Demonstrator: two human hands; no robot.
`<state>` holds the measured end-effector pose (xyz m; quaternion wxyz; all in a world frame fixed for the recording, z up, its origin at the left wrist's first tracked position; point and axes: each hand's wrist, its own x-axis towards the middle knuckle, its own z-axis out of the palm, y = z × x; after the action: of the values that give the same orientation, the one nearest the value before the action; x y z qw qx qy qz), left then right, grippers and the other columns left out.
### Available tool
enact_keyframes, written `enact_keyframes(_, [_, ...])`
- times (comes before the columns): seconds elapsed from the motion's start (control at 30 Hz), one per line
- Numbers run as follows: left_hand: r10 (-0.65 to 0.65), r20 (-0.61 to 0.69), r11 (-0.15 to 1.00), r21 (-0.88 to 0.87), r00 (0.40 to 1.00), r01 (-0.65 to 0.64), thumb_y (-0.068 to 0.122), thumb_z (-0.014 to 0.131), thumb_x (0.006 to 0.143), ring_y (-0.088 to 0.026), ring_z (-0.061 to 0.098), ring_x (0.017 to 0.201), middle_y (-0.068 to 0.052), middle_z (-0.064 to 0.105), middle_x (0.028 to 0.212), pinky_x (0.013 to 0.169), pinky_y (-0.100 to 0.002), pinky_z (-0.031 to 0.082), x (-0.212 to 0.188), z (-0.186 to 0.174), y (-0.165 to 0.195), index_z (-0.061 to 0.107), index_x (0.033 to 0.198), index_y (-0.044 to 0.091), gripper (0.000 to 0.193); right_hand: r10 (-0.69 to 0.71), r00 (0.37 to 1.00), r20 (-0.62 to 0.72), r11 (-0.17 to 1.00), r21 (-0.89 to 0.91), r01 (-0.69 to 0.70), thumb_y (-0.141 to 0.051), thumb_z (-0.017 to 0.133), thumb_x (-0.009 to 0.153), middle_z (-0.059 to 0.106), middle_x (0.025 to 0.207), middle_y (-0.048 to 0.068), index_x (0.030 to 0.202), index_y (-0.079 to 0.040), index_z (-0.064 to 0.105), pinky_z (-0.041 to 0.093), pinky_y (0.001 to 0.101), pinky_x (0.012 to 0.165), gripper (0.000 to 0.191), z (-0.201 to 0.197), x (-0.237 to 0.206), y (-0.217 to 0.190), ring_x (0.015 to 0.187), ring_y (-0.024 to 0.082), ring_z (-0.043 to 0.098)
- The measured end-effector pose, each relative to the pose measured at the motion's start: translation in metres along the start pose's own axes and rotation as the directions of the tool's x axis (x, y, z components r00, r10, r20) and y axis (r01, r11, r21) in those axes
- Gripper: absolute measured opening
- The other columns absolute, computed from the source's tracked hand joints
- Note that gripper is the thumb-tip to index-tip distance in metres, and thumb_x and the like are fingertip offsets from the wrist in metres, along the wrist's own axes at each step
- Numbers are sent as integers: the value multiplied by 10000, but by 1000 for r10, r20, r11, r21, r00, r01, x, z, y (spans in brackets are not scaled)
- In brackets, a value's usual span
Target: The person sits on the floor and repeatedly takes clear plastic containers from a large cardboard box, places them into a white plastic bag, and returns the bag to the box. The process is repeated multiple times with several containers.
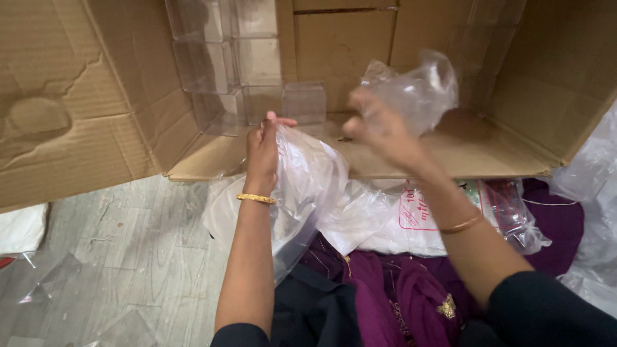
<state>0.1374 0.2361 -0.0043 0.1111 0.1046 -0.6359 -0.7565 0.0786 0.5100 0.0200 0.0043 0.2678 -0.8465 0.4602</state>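
Note:
My left hand [263, 151] grips the top edge of a large clear plastic bag [302, 186] that hangs over my lap, just in front of the open cardboard box [411, 151]. My right hand [379, 128] is blurred and raised at the box's mouth, closed on a crumpled clear plastic bag [418, 90]. Both wrists carry a thin gold bangle. Clear plastic boxes [231, 64] are stacked in the box's back left corner, with one more clear box [305, 103] beside them.
The box lies on its side with a dented flap [64, 115] spread left. White and clear packets [411, 218] lie on purple cloth [398, 295] in my lap. More clear plastic [594, 212] is at the right; loose plastic sheets [51, 283] lie on the grey floor.

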Motion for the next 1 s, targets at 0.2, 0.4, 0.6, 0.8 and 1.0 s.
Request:
enact_keyframes(0.2, [37, 161, 981, -194, 986, -5, 284, 714, 924, -72, 650, 1059, -24, 735, 1107, 957, -222, 484, -3, -11, -1, 745, 1082, 75, 263, 328, 909, 258, 802, 433, -413, -172, 747, 944, 738, 921, 37, 1089, 49, 748, 487, 290, 708, 265, 59, -1, -22, 803, 126, 615])
enact_keyframes(0.4, [80, 202, 974, -226, 976, -33, 145, 817, 915, -122, 689, 1088, -81, 796, 1148, 996, -256, 495, 8, -13, -27, 641, 877, 78, 192, 253, 963, 90, 954, 142, -263, -189, 682, 967, 771, 881, 19, 1080, -23, 760, 532, 280, 726, 215, 50, -3, -22, 795, 96, 654])
enact_keyframes(0.6, [-6, 85, 1000, -28, 996, 8, 232, 831, 928, -103, 546, 879, 2, 647, 938, 787, -272, 456, 4, -7, -33, 711, 984, 67, 212, 164, 986, -28, 978, 139, -158, -156, 615, 997, 764, 904, 29, 1083, -3, 750, 529, 255, 775, 221, 56, -3, -18, 848, 88, 674])
enact_keyframes(0.8, [-286, 99, 908, -290, 953, 302, 355, 815, 778, -89, 689, 925, 30, 734, 997, 793, -250, 572, 3, -6, -23, 673, 1046, 142, 371, 366, 931, 16, 591, 768, -246, -207, 667, 1038, 706, 935, 2, 1088, -48, 760, 518, 236, 739, 191, 64, 8, 10, 813, 81, 592])
enact_keyframes(1.0, [-210, 168, 780, -565, 963, 269, 405, 883, 862, -87, 552, 789, 50, 599, 912, 675, -243, 474, 22, -33, -32, 627, 1013, 141, 397, 102, 947, 304, 152, 936, -317, -244, 677, 963, 739, 936, 59, 1025, -72, 721, 617, 319, 682, 188, 29, -4, 20, 830, 173, 704])
